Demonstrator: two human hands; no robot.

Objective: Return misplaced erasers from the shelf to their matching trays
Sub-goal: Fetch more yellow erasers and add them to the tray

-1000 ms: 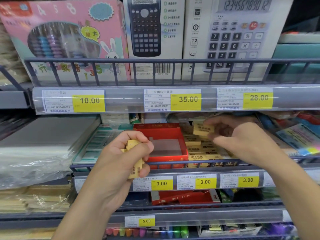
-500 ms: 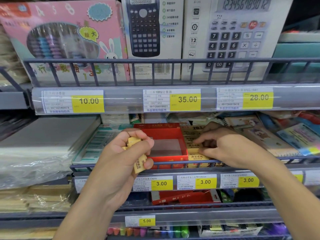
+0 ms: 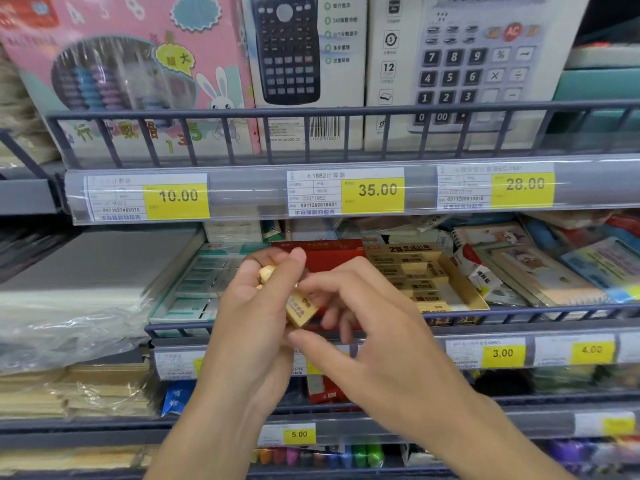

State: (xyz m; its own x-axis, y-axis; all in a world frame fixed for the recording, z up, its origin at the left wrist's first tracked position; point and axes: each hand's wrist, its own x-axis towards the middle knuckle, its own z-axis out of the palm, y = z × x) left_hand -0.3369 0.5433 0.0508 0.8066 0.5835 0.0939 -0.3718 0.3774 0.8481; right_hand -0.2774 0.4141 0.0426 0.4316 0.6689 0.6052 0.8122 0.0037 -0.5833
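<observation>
My left hand (image 3: 252, 313) is raised in front of the red tray (image 3: 323, 258), fingers curled round a small clutch of yellow erasers (image 3: 300, 306); the thumb arches over the top of them. My right hand (image 3: 377, 337) comes in from the right of the red tray, its fingertips closing on the lowest eraser that juts out of the left hand, the index finger laid along its upper edge and the thumb below it. How many erasers the left hand holds I cannot tell, perhaps two or three, as the fingers cover most of them. They are squat rectangular blocks in glossy paper sleeves with dark print. Just right of the red tray stands the tan cardboard tray (image 3: 471, 289), open-topped, with more of the same yellow blocks lying flat in rows. The red tray is glossy card with low walls, behind the grey wire rail (image 3: 519, 311) of the shelf.
</observation>
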